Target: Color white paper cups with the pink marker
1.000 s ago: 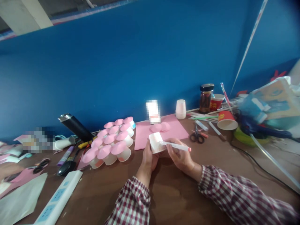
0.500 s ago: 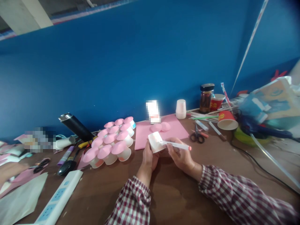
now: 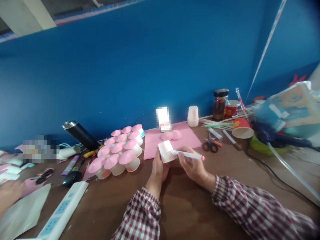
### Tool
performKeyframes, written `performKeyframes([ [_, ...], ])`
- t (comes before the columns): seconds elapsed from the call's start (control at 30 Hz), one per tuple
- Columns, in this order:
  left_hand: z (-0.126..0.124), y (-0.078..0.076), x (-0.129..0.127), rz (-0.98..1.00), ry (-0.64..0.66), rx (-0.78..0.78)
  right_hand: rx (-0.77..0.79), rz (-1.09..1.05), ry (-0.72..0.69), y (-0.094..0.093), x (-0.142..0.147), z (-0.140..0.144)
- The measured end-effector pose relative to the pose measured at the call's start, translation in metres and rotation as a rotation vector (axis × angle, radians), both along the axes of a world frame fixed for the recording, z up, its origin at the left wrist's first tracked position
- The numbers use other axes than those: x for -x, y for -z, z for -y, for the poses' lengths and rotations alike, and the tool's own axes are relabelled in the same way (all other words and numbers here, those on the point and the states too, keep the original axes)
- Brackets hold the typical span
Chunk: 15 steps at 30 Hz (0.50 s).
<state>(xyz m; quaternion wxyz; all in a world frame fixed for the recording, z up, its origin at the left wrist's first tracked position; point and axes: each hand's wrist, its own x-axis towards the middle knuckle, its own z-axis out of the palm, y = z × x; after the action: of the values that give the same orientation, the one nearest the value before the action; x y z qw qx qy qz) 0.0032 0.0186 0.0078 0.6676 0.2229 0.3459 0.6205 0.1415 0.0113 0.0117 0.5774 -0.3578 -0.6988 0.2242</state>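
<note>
A white paper cup (image 3: 165,150) is tilted in my left hand (image 3: 158,168), whose fingers wrap round its lower side. My right hand (image 3: 193,166) grips a white marker with a pink-orange end (image 3: 188,154), its tip at the cup's wall. Behind the cup, two pink paper discs (image 3: 172,135) lie on a pink sheet (image 3: 152,146). Several white cups with pink cone tops (image 3: 117,147) stand grouped to the left of my hands. An upside-down stack of white cups (image 3: 193,116) stands at the back, beyond the sheet.
Scissors (image 3: 210,145), another marker (image 3: 231,138) and a red cup lying on its side (image 3: 242,128) are to the right, near a dark-lidded jar (image 3: 220,105). At left lie a power strip (image 3: 62,211) and a black flask (image 3: 81,135). Another person's hand (image 3: 11,193) is at the far left.
My hands, the cup and the marker are almost where they were. At the far left, the other person's hand has shifted slightly down and left.
</note>
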Motion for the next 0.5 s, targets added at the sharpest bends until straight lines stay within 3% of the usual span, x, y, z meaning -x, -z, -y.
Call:
performKeyframes([
  [0.5, 0.0001, -0.0031, -0.003, -0.015, -0.011, 0.014, 0.054, -0.008, -0.029, 0.0005, 0.0001, 0.001],
])
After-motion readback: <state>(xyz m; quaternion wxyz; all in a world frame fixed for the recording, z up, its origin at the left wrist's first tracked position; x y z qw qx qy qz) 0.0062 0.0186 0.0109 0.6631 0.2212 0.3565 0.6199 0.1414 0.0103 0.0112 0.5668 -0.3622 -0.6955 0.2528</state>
